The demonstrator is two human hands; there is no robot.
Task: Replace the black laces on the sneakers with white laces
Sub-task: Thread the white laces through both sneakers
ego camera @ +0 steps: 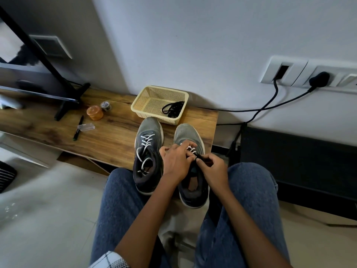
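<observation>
We record two grey mesh sneakers at frame centre, toes pointing up-frame on a wood-grain bench (pixel 108 132). The left sneaker (pixel 148 151) carries a white lace (pixel 146 144), fully threaded. On the right sneaker (pixel 191 163) our left hand (pixel 176 159) lies curled over the eyelets, fingers on its white lace (pixel 191 149). Our right hand (pixel 212 169) pinches a lace end at the tongue. Above them, a cream perforated plastic basket (pixel 148 99) holds the coiled black laces (pixel 172 109). Left of it stand a round orange jar (pixel 94 112) and a pen (pixel 78 128).
</observation>
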